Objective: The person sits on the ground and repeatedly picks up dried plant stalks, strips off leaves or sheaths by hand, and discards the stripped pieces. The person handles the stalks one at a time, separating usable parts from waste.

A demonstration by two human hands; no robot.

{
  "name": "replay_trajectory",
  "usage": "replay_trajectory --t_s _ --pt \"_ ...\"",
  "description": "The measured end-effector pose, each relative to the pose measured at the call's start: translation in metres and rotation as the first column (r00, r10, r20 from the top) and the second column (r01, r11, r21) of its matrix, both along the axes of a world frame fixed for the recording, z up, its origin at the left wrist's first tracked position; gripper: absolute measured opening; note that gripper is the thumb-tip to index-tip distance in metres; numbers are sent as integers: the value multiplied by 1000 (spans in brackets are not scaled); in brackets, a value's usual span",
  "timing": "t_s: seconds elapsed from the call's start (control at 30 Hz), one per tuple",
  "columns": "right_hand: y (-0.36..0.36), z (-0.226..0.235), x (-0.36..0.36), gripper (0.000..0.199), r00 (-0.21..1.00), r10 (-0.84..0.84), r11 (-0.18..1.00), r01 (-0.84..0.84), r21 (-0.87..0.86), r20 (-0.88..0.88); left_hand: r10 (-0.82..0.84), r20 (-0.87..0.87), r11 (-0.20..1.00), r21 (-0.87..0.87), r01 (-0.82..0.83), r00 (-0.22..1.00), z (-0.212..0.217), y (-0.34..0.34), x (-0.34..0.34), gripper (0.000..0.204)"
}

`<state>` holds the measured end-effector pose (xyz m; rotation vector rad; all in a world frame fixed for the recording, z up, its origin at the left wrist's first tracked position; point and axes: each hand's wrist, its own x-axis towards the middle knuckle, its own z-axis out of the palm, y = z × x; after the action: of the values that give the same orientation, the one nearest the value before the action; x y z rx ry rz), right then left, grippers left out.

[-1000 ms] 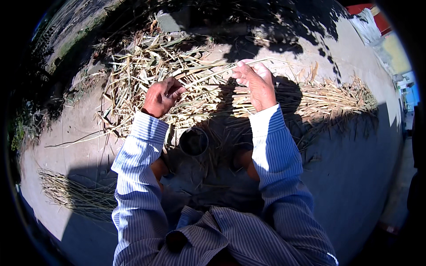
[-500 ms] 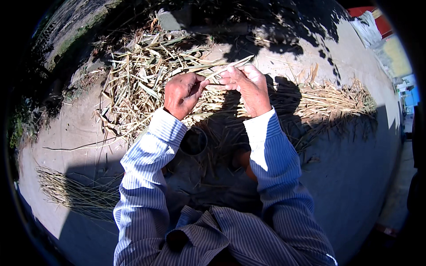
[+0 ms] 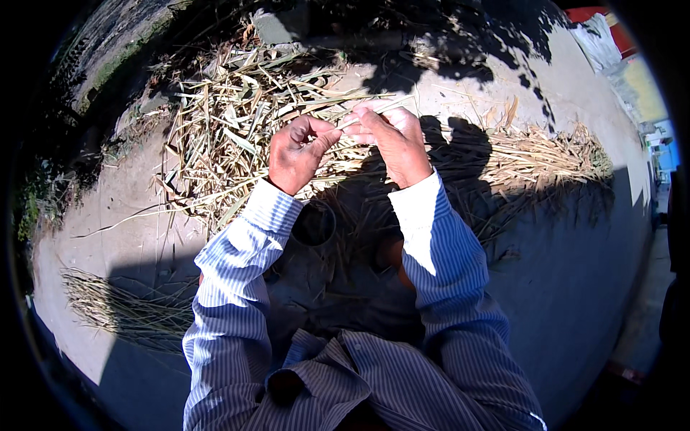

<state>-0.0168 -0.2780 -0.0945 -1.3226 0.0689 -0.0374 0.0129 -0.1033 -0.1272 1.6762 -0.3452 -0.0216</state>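
My left hand (image 3: 296, 154) is closed in a pinch, thumb against forefinger, on a thin pale dry stalk (image 3: 349, 123). My right hand (image 3: 397, 147) meets it just to the right, its thumb and fingers closed on the same stalk. A narrow strip shows beyond the right fingers. Both hands are held over a heap of dry leaves and stalks (image 3: 219, 136), with the fingertips almost touching. Part of the stalk is hidden by the fingers.
A bundle of straw-coloured stalks (image 3: 539, 158) lies to the right, another of thin stalks (image 3: 129, 305) at lower left. Below my left wrist sits a dark round container (image 3: 314, 223). A concrete block (image 3: 280, 27) stands at the far side, a white sack (image 3: 595, 43) at far right.
My left hand has turned so that its thumb-and-finger pinch shows. The right hand has shifted slightly left and its fingers have drawn closer round the stalk.
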Motion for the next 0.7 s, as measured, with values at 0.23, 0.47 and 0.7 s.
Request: replay_trajectory --t_s 0.23,0.47,0.7 --pt "0 -5 -2 30 991 85 993 -75 -96 106 -390 -301 912 -254 321 870 -1 11 10 11" --pt "7 -8 -8 36 998 -58 998 58 15 15 -63 -267 862 -500 -82 962 2 22 26 15" --pt "-14 -9 1 41 991 27 999 -32 -30 -134 309 354 937 44 -346 882 3 86 53 24"
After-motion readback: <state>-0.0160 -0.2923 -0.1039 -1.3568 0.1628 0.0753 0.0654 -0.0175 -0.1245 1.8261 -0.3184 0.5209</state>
